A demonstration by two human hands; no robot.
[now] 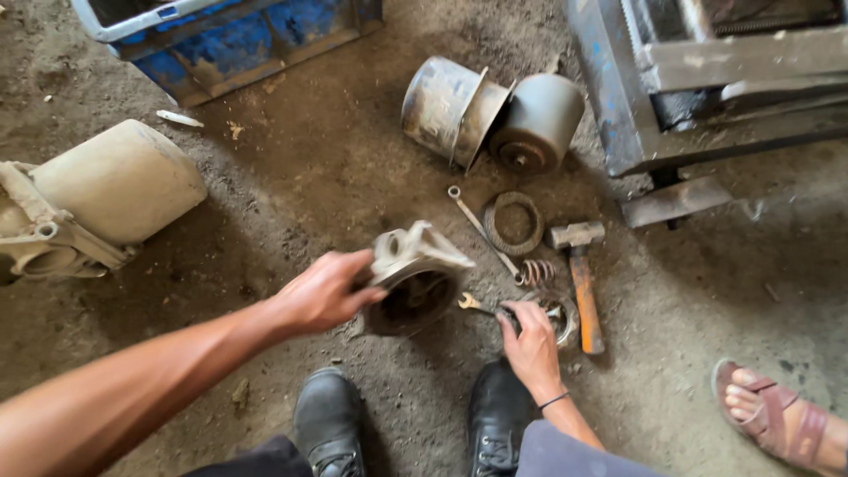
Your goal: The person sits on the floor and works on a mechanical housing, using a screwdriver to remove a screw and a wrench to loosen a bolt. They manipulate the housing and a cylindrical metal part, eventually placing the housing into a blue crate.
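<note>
1. Black shoes (pixel 329 415), nearest the camera, stand on the dirt floor (pixel 300 177); another person's sandalled foot (pixel 777 415) is at the lower right.
2. Right hand (pixel 530 340): fingers curled down around a dark tool handle beside a small round metal part (pixel 564 320); a wrench end (pixel 468 302) shows just left of the fingers.
3. Left hand (pixel 322 291): fingers closed on the edge of a grey metal housing (pixel 415 269), held tilted just above the floor, between the two hands.
4. Beyond the right hand: a coil spring (pixel 536 270), a hammer (pixel 581 278) with an orange handle, a long spanner (pixel 481 230) and a flat ring (pixel 512 223).
5. Farther: two rusty drums (pixel 490 115) lying on their sides, touching.
6. Far left: a large pale casting (pixel 88 199); far top: a blue frame (pixel 230 40).
</note>
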